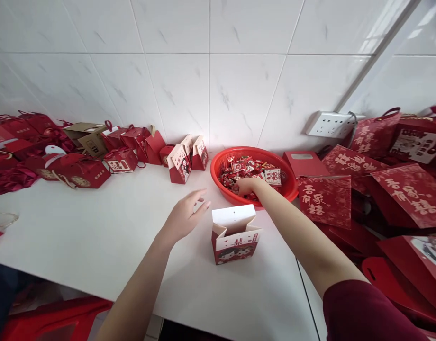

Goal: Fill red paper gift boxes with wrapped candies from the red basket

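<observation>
a small gift box (235, 237) stood upright on the white surface (97, 222), just below the centre of the view, its mouth up and its white flap (234, 215) raised along the twelve o'clock side. the printed face pointed toward six o'clock, and the long side of the mouth ran from nine to three, the three o'clock end slightly higher in view.

the left hand (185, 215) hung near the box at its ten o'clock, apart from it, the forearm coming up from seven and the fingers pointing toward one. its grip was loose and unclosed, thumb parted from the fingers.

the right arm stretched in from five o'clock, out of a maroon sleeve (363, 312), and passed the box on its three o'clock side. the right hand (244, 186) reached down into a red basket (223, 190) at the box's one o'clock, fingers among the small packets (273, 176); whether its grip had closed on any, i could not tell.

red bags (324, 199) crowded the basket's four o'clock side.
</observation>
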Tool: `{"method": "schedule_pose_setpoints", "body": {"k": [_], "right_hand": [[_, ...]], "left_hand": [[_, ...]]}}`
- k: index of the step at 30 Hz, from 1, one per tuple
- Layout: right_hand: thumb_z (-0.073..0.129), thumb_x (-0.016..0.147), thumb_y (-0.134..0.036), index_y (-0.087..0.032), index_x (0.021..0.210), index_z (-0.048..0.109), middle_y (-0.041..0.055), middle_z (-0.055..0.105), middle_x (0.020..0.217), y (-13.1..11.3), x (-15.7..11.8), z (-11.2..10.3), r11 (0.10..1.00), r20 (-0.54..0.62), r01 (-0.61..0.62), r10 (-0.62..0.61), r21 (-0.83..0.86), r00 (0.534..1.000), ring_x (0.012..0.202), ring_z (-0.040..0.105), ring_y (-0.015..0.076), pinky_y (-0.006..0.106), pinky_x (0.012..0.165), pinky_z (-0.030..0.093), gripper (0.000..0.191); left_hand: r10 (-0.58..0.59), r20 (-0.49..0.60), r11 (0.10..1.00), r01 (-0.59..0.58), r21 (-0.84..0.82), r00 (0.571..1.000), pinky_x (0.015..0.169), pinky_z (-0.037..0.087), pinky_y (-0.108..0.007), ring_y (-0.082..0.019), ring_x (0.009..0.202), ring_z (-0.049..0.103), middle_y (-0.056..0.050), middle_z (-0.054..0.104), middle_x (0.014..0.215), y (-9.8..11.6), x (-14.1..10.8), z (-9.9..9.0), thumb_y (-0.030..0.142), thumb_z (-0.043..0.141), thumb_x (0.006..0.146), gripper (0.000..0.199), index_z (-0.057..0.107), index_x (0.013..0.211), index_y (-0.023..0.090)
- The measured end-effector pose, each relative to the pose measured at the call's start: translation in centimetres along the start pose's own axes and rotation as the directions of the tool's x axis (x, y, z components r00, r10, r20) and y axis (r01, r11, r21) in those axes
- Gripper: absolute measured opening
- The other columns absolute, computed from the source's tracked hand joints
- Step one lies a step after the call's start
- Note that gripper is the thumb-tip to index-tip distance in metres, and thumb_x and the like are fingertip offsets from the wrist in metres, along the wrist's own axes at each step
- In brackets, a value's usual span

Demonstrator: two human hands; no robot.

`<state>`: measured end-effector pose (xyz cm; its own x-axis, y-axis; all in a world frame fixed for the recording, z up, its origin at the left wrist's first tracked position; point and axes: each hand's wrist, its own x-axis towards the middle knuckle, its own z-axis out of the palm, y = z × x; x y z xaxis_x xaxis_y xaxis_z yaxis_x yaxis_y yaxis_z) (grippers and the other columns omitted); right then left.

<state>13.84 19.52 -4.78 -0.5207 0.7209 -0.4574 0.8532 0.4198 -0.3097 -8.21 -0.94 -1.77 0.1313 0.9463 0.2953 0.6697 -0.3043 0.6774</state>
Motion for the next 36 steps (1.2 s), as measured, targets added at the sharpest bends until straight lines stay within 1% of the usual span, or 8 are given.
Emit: {"method": "schedule_pose_setpoints", "body": {"k": [2,6,13,16,21,27,33,36], "right_hand": [[0.079,0.064,-0.022,-0.018,0.088,0.072,0.0068,0.073,0.087,-0.2,-0.6,-0.6,1.000,-0.047,0.016,-0.017,-0.014,0.999,0.077,0.066,0.0232,0.028,0.067,0.045,0.025],[0.069,0.078,-0.027,-0.018,0.084,0.066,0.0073,0.070,0.090,-0.7,-3.2,-1.7,0.995,-0.245,0.104,-0.102,-0.002,0.964,0.082,0.062,0.0228,0.028,0.069,0.041,0.011],[0.049,0.094,-0.032,-0.019,0.084,0.057,0.0016,0.063,0.079,-2.3,-11.0,0.1,0.935,-0.581,0.319,-0.174,0.156,0.795,0.074,0.057,0.0174,0.028,0.069,0.040,0.019],[0.052,0.095,-0.033,-0.019,0.089,0.059,0.0021,0.065,0.085,-3.5,-15.3,1.5,0.786,-0.718,0.545,-0.195,0.293,0.668,0.080,0.059,0.0175,0.029,0.073,0.044,0.017],[0.057,0.096,-0.027,-0.020,0.109,0.064,0.0058,0.070,0.103,-5.4,-22.8,2.9,0.640,-0.764,0.712,-0.293,0.291,0.575,0.094,0.066,0.0188,0.030,0.083,0.052,0.016],[0.054,0.097,-0.019,-0.024,0.123,0.062,0.0051,0.073,0.111,-5.6,-27.9,3.6,0.709,-0.787,0.702,-0.390,0.074,0.477,0.098,0.071,0.0173,0.025,0.084,0.057,0.027],[0.055,0.097,-0.021,-0.029,0.123,0.063,0.0032,0.074,0.111,-5.3,-29.2,3.5,0.810,-0.802,0.585,-0.330,0.030,0.498,0.099,0.072,0.0200,0.027,0.086,0.059,0.029],[0.057,0.096,-0.020,-0.029,0.124,0.063,0.0022,0.074,0.109,-5.2,-29.4,3.6,0.827,-0.798,0.562,-0.319,0.030,0.512,0.097,0.073,0.0200,0.028,0.086,0.059,0.030]], "left_hand": [[-0.001,0.084,0.993,0.010,-0.115,0.996,0.096,0.054,-0.039,-0.024,0.118,0.062,-0.008,0.058,0.139,-0.2,-0.7,1.3,0.038,0.045,0.100,0.042,0.050,0.140,0.029],[0.103,-0.052,0.953,-0.114,-0.280,0.993,0.102,0.050,-0.040,-0.024,0.130,0.051,-0.010,0.046,0.149,0.6,-2.7,2.5,0.034,0.047,0.100,0.049,0.038,0.148,0.030],[0.291,-0.192,0.895,-0.338,-0.291,0.937,0.104,0.047,-0.046,-0.029,0.136,0.044,-0.012,0.047,0.145,3.1,-5.0,3.5,0.027,0.051,0.096,0.048,0.046,0.143,0.026],[0.149,-0.205,0.928,-0.208,-0.308,0.967,0.102,0.049,-0.043,-0.027,0.126,0.054,-0.012,0.053,0.138,4.5,-5.2,4.8,0.027,0.060,0.091,0.050,0.047,0.140,0.024],[-0.085,-0.220,0.943,0.007,-0.333,0.972,0.091,0.055,-0.034,-0.022,0.117,0.059,-0.009,0.057,0.130,6.4,-4.7,6.9,0.023,0.061,0.091,0.042,0.051,0.131,0.025],[0.261,-0.216,0.951,-0.289,-0.111,0.941,0.094,0.055,-0.038,-0.024,0.116,0.060,-0.010,0.051,0.132,5.3,-6.0,7.6,0.015,0.060,0.088,0.020,0.066,0.104,0.024],[0.579,-0.211,0.815,-0.569,0.113,0.788,0.083,0.055,-0.040,-0.028,0.111,0.062,-0.012,0.050,0.140,3.6,-8.1,7.7,0.017,0.064,0.080,0.008,0.057,0.081,0.020],[0.618,-0.193,0.785,-0.611,0.097,0.763,0.078,0.054,-0.037,-0.027,0.111,0.063,-0.012,0.049,0.143,3.5,-8.3,7.5,0.018,0.063,0.079,0.011,0.052,0.076,0.020]]}}
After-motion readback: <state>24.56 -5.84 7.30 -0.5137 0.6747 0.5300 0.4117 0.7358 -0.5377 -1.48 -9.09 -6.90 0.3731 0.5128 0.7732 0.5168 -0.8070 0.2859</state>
